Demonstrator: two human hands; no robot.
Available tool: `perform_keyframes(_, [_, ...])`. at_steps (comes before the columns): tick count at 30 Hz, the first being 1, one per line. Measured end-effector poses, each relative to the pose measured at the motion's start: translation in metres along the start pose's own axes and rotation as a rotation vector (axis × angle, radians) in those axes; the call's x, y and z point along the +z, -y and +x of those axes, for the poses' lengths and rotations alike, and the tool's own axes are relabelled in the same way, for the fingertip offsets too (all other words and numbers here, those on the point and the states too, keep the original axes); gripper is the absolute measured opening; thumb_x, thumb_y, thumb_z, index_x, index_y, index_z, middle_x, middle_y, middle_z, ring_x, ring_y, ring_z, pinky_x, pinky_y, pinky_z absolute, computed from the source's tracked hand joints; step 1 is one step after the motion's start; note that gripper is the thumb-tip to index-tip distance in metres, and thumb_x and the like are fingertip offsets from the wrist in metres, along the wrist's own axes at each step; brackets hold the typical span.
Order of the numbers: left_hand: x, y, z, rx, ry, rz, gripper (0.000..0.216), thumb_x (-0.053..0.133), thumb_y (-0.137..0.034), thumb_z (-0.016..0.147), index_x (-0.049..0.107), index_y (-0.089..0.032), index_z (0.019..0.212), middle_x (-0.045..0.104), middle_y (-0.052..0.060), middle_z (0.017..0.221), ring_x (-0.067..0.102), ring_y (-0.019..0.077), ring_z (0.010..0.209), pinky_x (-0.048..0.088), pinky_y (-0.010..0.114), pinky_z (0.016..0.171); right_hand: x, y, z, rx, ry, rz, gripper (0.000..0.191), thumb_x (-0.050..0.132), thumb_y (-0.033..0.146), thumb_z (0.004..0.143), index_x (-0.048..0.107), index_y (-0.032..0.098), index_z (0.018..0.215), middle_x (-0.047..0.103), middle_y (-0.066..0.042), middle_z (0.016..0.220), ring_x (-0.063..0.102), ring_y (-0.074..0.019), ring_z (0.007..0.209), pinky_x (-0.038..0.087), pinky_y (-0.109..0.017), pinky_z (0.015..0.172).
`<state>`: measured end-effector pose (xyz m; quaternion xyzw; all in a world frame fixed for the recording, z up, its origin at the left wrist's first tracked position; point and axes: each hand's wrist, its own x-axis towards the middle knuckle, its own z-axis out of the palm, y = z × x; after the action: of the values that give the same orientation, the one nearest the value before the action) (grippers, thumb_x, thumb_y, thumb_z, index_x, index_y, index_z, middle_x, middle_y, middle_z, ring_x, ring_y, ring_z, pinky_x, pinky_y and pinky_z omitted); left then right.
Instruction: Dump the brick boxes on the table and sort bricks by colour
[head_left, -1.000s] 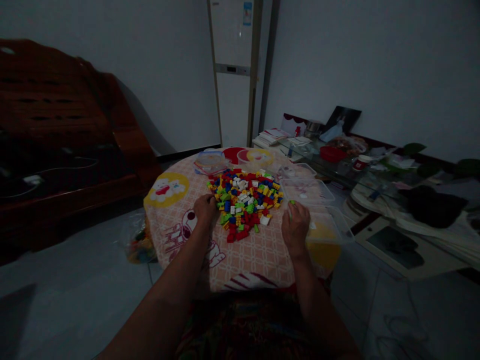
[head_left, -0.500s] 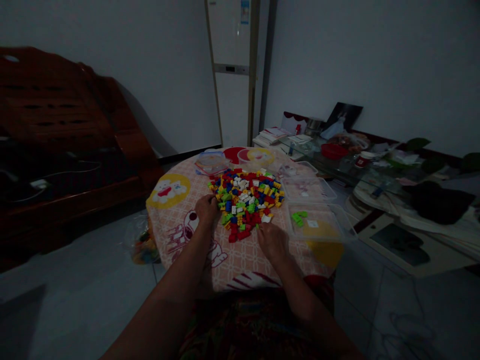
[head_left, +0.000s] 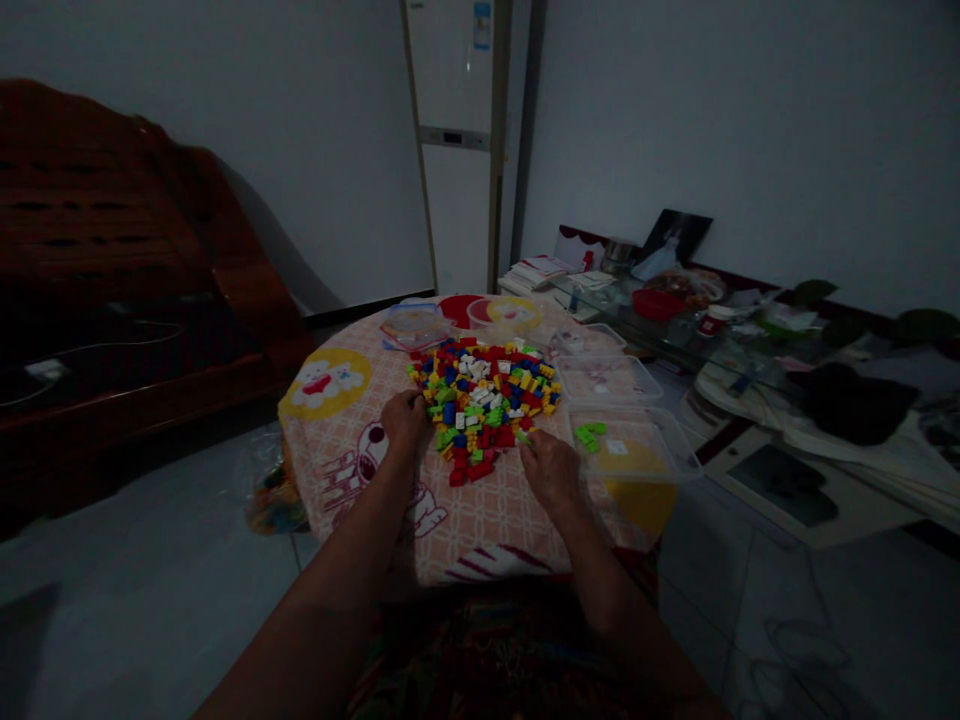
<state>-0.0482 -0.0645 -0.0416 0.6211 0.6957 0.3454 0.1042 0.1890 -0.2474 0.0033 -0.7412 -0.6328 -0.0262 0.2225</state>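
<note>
Front open, right side boxed in

A hand could cross the front tabletop (head_left: 491, 525) between the forearms (head_left: 330, 580). The left hand (head_left: 405, 420) obstructs the brick pile's (head_left: 487, 400) left flank; the right hand (head_left: 553, 468) narrows the gap to the near box (head_left: 649, 450). Containers (head_left: 416, 328) stand behind the pile.

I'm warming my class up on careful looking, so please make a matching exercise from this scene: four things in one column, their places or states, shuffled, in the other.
Things
1. Left hand
2. Right hand
3. Small group of green bricks
4. Clear plastic bag

Places or states
A. Inside the nearest clear tray
B. On the floor, left of the table
C. With a green brick in its grip
D. At the left edge of the brick pile

Right pairs
1-D, 2-C, 3-A, 4-B
</note>
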Motion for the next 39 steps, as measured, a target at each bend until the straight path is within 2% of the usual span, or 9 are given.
perform_keyframes(5, [-0.002,-0.002,-0.001,0.005,0.016,-0.006,0.044,0.049,-0.028,0.090,0.081,-0.019,0.120,0.079,0.013,0.119,0.070,0.0276,0.108,0.050,0.034,0.093,-0.028,-0.026,0.011,0.140,-0.121,-0.034,0.019,0.061,0.030,0.102,0.075,0.020,0.107,0.080,-0.010,0.092,0.073,-0.0212,0.082,0.038,-0.028,0.069])
perform_keyframes(10, [-0.003,-0.003,-0.001,-0.001,0.019,-0.002,0.045,0.049,-0.028,0.091,0.080,-0.018,0.121,0.078,0.013,0.122,0.070,0.0279,0.112,0.049,0.034,0.095,-0.040,-0.051,0.016,0.316,-0.086,-0.122,0.023,0.060,0.033,0.104,0.077,0.018,0.106,0.079,-0.012,0.090,0.072,-0.0218,0.078,0.037,-0.029,0.066])
perform_keyframes(14, [-0.004,-0.006,-0.001,-0.020,0.017,0.007,0.044,0.050,-0.028,0.091,0.081,-0.018,0.121,0.078,0.013,0.122,0.070,0.0286,0.112,0.050,0.035,0.095,-0.040,-0.053,0.017,0.365,-0.077,-0.124,0.023,0.061,0.032,0.103,0.077,0.018,0.111,0.079,-0.013,0.090,0.072,-0.0224,0.077,0.038,-0.029,0.067])
perform_keyframes(17, [-0.006,-0.009,-0.003,-0.038,0.011,-0.003,0.042,0.052,-0.027,0.090,0.081,-0.020,0.119,0.079,0.012,0.119,0.071,0.0285,0.111,0.050,0.035,0.094,-0.032,-0.044,0.014,0.294,-0.127,-0.052,0.024,0.061,0.030,0.102,0.076,0.019,0.117,0.080,-0.012,0.092,0.073,-0.0228,0.081,0.040,-0.029,0.069])
perform_keyframes(20, [-0.008,-0.011,-0.004,-0.049,0.017,0.001,0.042,0.052,-0.027,0.091,0.081,-0.020,0.120,0.079,0.012,0.119,0.071,0.0286,0.110,0.051,0.036,0.093,-0.015,-0.024,0.009,0.135,-0.119,0.069,0.022,0.059,0.026,0.102,0.076,0.019,0.114,0.081,-0.010,0.095,0.074,-0.0218,0.085,0.042,-0.027,0.072])
perform_keyframes(24, [-0.007,-0.010,-0.005,-0.021,0.020,0.023,0.043,0.051,-0.028,0.090,0.081,-0.020,0.119,0.079,0.012,0.121,0.071,0.0273,0.111,0.050,0.034,0.094,0.009,0.008,-0.005,-0.096,0.020,0.146,0.021,0.056,0.023,0.103,0.077,0.021,0.104,0.081,-0.008,0.101,0.074,-0.0193,0.091,0.045,-0.024,0.078])
perform_keyframes(28, [-0.004,-0.005,-0.004,-0.015,0.007,0.007,0.042,0.051,-0.029,0.090,0.081,-0.020,0.119,0.079,0.011,0.120,0.071,0.0263,0.109,0.050,0.033,0.094,0.023,0.031,-0.014,-0.226,0.165,0.121,0.023,0.053,0.030,0.107,0.075,0.025,0.106,0.081,-0.005,0.106,0.074,-0.0177,0.095,0.046,-0.024,0.081])
perform_keyframes(35, [-0.002,-0.005,-0.006,-0.031,-0.002,-0.038,0.044,0.051,-0.029,0.091,0.081,-0.020,0.122,0.080,0.011,0.119,0.072,0.0268,0.107,0.051,0.034,0.091,0.027,0.050,-0.003,-0.077,0.283,-0.025,0.036,0.053,0.051,0.106,0.069,0.027,0.127,0.081,-0.009,0.106,0.076,-0.0231,0.095,0.051,-0.030,0.082])
perform_keyframes(39, [-0.004,-0.006,-0.006,-0.032,0.002,-0.041,0.044,0.051,-0.028,0.090,0.081,-0.020,0.121,0.080,0.011,0.118,0.072,0.0264,0.105,0.051,0.034,0.090,0.017,0.057,0.003,-0.035,0.328,-0.042,0.037,0.054,0.051,0.105,0.069,0.026,0.128,0.081,-0.010,0.105,0.077,-0.0243,0.097,0.052,-0.033,0.084])
